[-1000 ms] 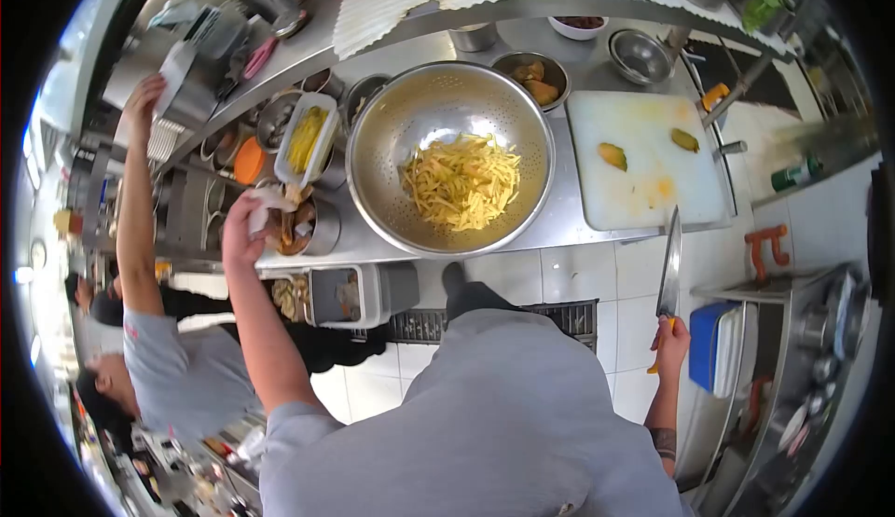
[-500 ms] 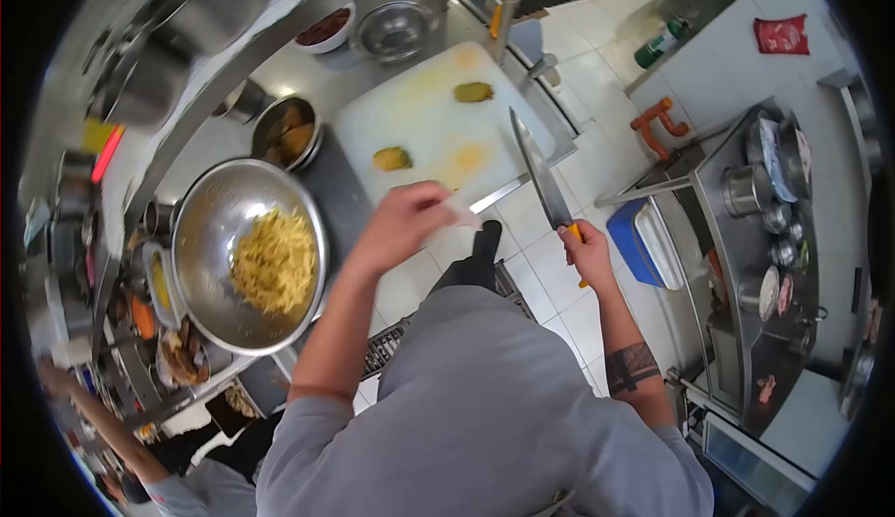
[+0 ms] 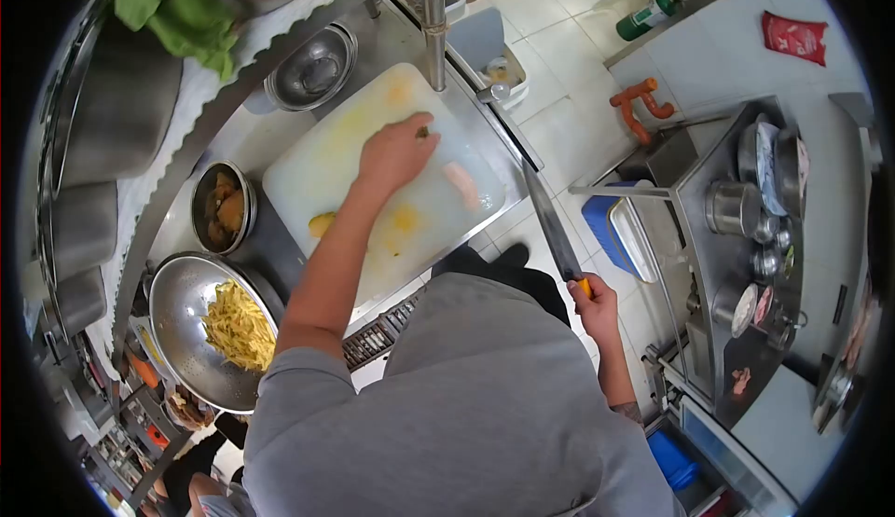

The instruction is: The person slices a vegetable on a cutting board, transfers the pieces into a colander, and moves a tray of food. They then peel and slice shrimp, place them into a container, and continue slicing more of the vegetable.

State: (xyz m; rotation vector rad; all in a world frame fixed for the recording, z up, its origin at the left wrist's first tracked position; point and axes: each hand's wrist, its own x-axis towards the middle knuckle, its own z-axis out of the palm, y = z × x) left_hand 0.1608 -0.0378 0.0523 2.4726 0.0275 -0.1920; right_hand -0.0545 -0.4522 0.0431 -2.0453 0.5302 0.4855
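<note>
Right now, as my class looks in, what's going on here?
The person's left hand is at a small greenish food piece on a white cutting board. The right hand holds a kitchen knife off the board, cutting nothing. A yellowish food piece also lies on the board. Beside it, a metal colander holds yellow strips.

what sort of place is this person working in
Probably a commercial kitchen, perhaps a restaurant's: there are several large steel pots, a big colander of cut yellow strips, and a long knife in the right hand near a cutting board.
</note>
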